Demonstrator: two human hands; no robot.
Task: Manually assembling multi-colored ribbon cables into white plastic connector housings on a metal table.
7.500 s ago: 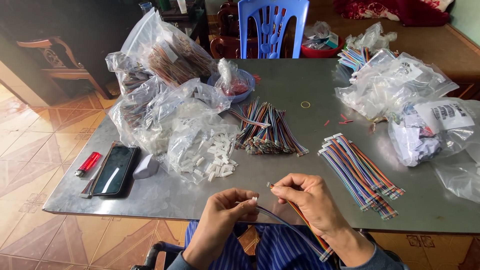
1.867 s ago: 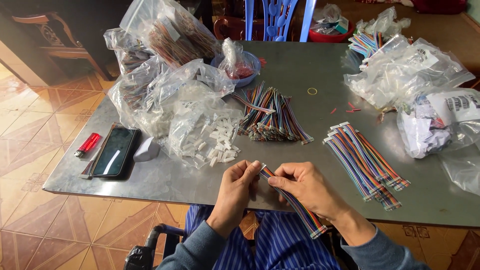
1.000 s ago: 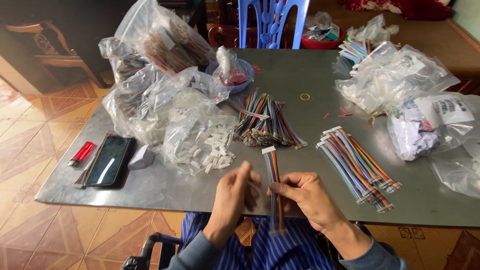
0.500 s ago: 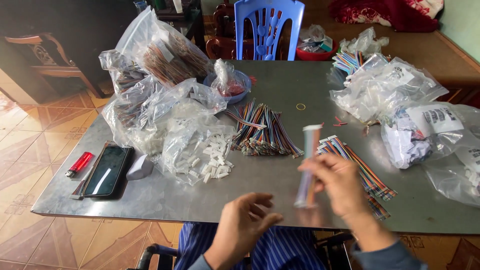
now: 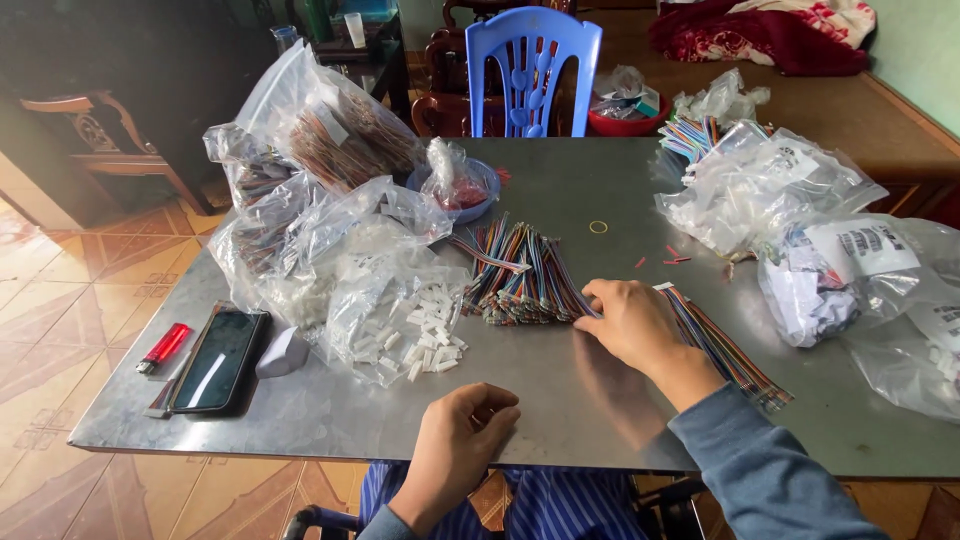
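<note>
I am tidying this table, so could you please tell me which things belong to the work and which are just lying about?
In use: right hand on the loose wire bundle; flat wire stack; white connectors; left hand.
Lying about: phone, red lighter, rubber band.

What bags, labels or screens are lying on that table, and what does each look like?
Phone: left edge, flat, black rectangle, dark screen.
Clear bag of white plastic pieces: left of centre, crumpled, open.
Clear bag of brownish wires: far left, bulging.
Small knotted bag: in a blue bowl, red contents.
White label: on a clear bag at the right, rectangular, dark print.
Right hand: on the coloured wire bundles.
</note>
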